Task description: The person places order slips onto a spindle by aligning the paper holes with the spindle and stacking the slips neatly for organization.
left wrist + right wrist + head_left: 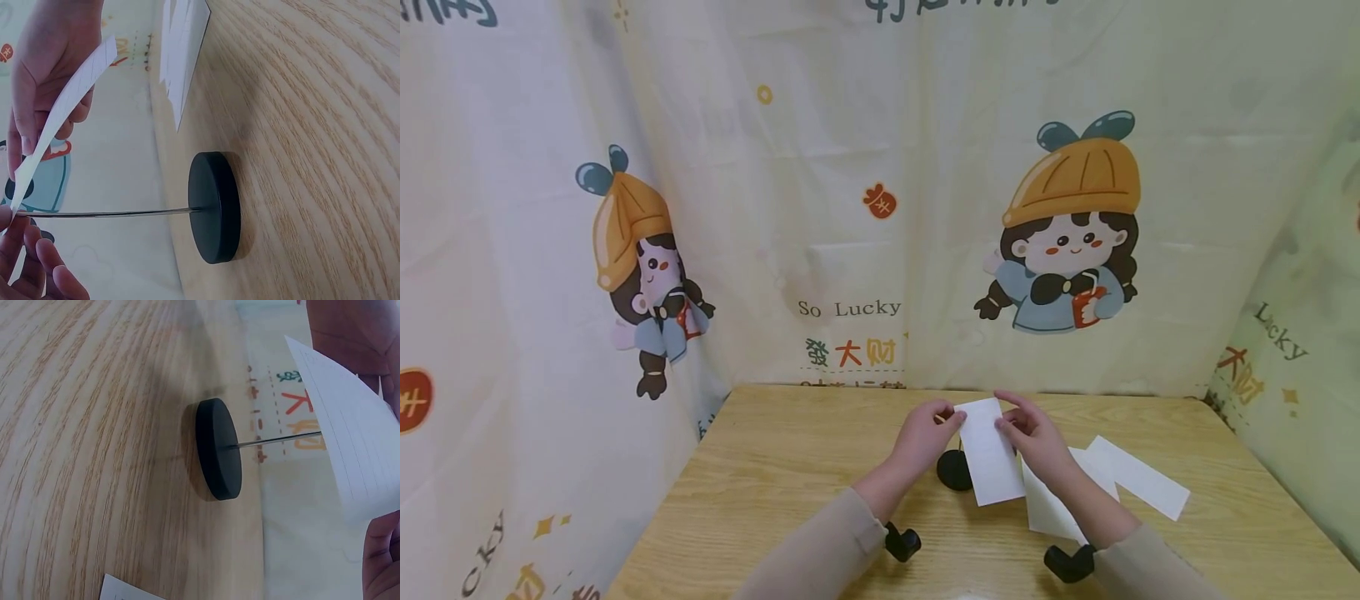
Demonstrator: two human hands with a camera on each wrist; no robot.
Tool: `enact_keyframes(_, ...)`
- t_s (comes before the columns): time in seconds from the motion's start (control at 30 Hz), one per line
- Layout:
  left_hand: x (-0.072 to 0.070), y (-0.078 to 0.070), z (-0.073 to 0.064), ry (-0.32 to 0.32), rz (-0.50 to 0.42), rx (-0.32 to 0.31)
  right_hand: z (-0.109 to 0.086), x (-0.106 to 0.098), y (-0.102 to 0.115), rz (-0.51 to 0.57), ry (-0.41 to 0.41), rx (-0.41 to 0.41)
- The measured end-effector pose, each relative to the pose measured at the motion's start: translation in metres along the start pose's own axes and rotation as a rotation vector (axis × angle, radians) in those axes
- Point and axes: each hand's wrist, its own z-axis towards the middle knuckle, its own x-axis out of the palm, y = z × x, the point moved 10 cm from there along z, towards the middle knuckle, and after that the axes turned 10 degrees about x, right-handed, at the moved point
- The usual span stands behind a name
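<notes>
A white slip of paper (991, 458) with faint ruled lines is held up between both hands. My left hand (923, 435) pinches its upper left corner, at the top of a thin metal rod (119, 214). At the slip's upper right edge, my right hand (1036, 435) grips it with the thumb in front and fingers behind. The rod rises from a round black base (215, 207) that stands on the table. In the right wrist view the slip (353, 434) bends slightly and covers the rod's upper end.
To the right of the hands, white sheets (1051, 510) lie on the wooden table (760, 467), with a separate white strip (1142, 479) beyond them. A printed cloth (955, 250) hangs behind the table's back edge and along both sides.
</notes>
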Motion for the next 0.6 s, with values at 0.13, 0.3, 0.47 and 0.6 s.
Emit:
enact_keyframes(0.13,0.0012,0.0021,0.0006,-0.001,-0.002,-0.014,0.0006,0.0010,-0.0034,0.004,0.004,0.007)
enact_keyframes(0.3,0.0018,0.0027,0.0013,-0.002,0.003,-0.024,0.0021,0.0022,-0.0082,0.011,0.000,0.023)
enact_keyframes(0.47,0.0026,0.0049,0.0009,-0.003,-0.006,-0.052,-0.0013,0.0059,-0.0021,0.025,0.012,0.027)
enact_keyframes(0.6,0.0027,0.0036,0.0013,-0.008,-0.011,-0.055,-0.0003,0.0069,-0.0031,0.021,0.018,0.037)
